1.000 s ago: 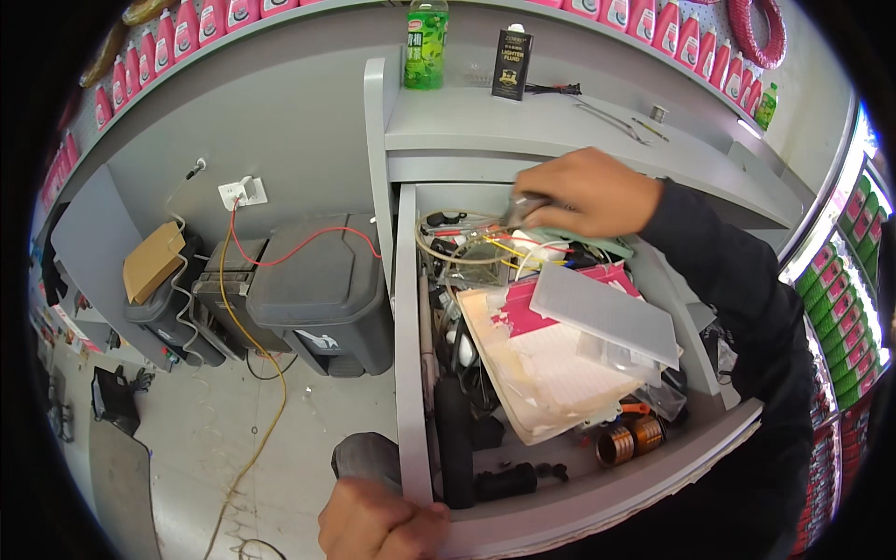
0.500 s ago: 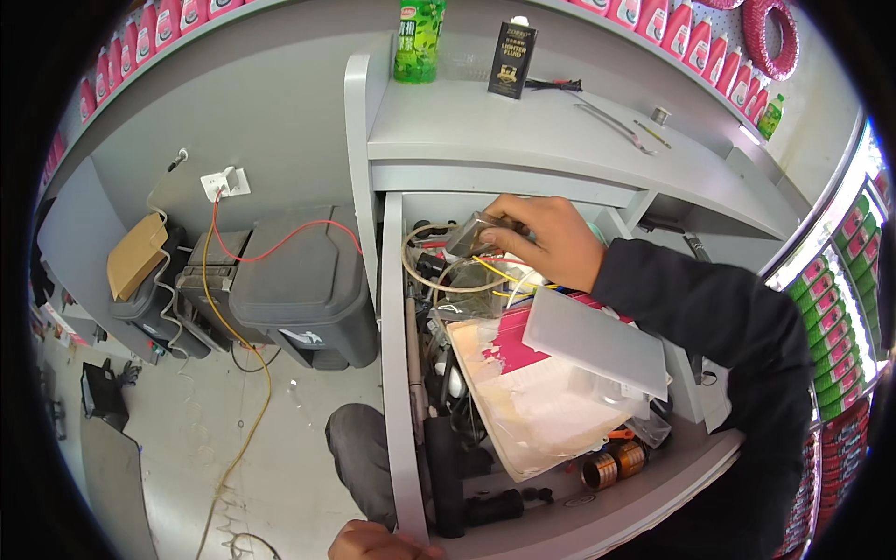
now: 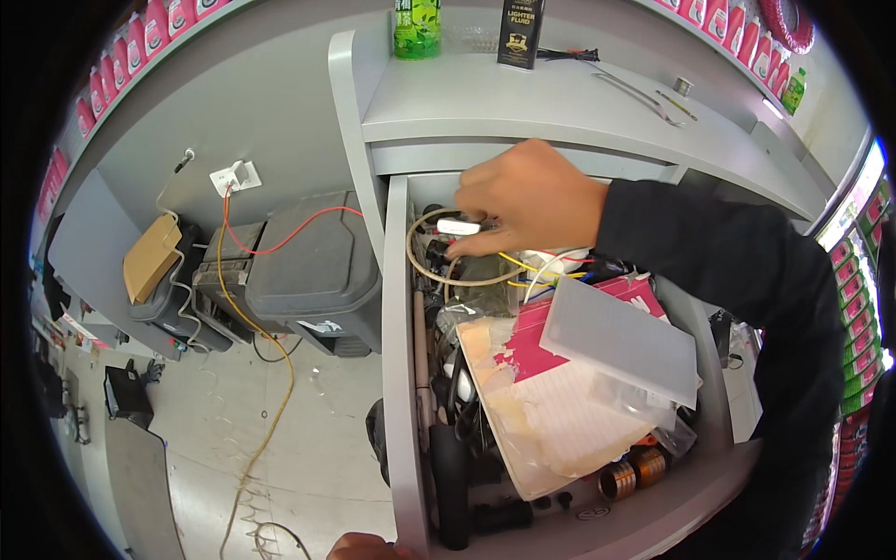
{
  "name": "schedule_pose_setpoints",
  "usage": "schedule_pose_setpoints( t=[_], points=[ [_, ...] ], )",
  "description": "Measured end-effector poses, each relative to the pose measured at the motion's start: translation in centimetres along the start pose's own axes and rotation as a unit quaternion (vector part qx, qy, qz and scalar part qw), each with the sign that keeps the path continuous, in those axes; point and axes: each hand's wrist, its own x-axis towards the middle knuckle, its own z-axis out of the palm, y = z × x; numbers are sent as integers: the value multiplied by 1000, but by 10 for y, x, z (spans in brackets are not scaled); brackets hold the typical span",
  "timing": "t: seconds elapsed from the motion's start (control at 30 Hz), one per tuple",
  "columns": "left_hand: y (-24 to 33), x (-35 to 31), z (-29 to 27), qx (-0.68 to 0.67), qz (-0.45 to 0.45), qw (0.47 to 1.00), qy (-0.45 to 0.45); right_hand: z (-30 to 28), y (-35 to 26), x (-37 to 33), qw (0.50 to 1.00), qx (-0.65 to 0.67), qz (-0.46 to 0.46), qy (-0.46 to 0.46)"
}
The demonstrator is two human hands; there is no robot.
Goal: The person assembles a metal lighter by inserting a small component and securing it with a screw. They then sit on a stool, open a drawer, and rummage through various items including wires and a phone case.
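Note:
My right hand [image 3: 527, 198] reaches into the back left of an open grey drawer [image 3: 399, 373], thumb and fingers apart. Between thumb and fingers shows a small white rounded piece [image 3: 457, 227], which I do not see gripped. A beige cable loop [image 3: 417, 266] lies under the hand, with yellow and white wires beside it. A worn notebook [image 3: 551, 420] with a torn pink cover rests on the clutter, a translucent flat plastic case [image 3: 616, 331] on top of it. At the lower edge, by the drawer's front left corner, my left hand [image 3: 362, 547] is mostly cut off, its fingers hidden.
Black cylinders [image 3: 450, 485] and orange-brown ones [image 3: 635, 473] lie at the drawer's front. On the desktop above are a green bottle [image 3: 417, 30], a black can [image 3: 520, 35] and tweezers [image 3: 639, 96]. Lidded grey bins [image 3: 317, 257] and a yellow cable [image 3: 280, 401] are at left.
The small clear-and-dark case that my right hand held is no longer seen in it. That hand's fingers have spread, and the white piece has come into sight. The whole view has shifted slightly.

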Motion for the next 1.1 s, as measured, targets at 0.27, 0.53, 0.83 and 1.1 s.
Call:
schedule_pose_setpoints(
  t=[0.27, 0.53, 0.83, 1.1],
  points=[
    [11, -2, 3, -1, -50, 998, -25, 9, -15, 3, 989, 102, 71, -78],
    [11, -4, 6, 1, -53, 999, -14, -6, -23, 11, 979, 99, 42, -171],
    [12, -7, 5, 14, -55, 998, -12, -37, -26, 13, 986, 12, -1, -168],
    [13, 0, 5, 14, -63, 998, -24, -58, -22, 14, 983, -15, 56, -174]
  ],
)
